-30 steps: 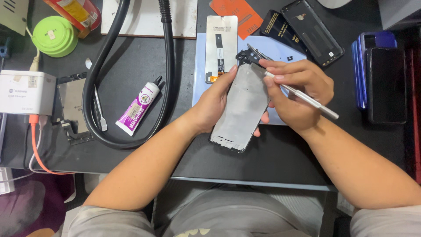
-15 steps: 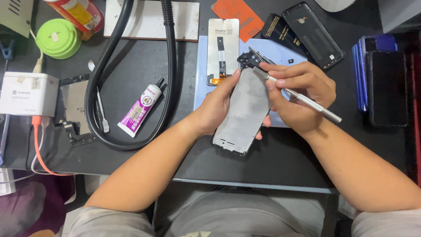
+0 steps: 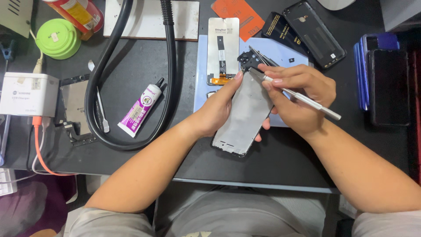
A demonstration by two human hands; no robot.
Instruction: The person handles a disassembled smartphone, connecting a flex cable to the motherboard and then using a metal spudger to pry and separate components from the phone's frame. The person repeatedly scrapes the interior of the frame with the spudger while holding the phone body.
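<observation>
My left hand (image 3: 219,107) grips a phone frame (image 3: 243,118) with a grey metal inner plate, tilted, its bottom end toward me, held just above the dark desk. My right hand (image 3: 298,94) holds a thin silver screwdriver (image 3: 307,101) like a pen, with its tip at the upper end of the frame next to a black camera part (image 3: 247,61). A replacement screen (image 3: 222,50) with an orange flex cable lies face down on a light blue mat (image 3: 280,50) just behind the frame.
A black hose (image 3: 169,83) loops over the left half of the desk around a purple-and-white glue tube (image 3: 140,109). A metal spudger (image 3: 101,112), a white charger box (image 3: 27,94), a green round container (image 3: 58,38), a black back cover (image 3: 313,33) and stacked phones (image 3: 386,81) surround the work.
Both hands have shifted the phone frame slightly; the screwdriver tip stays at its upper end. Everything else on the desk is unchanged.
</observation>
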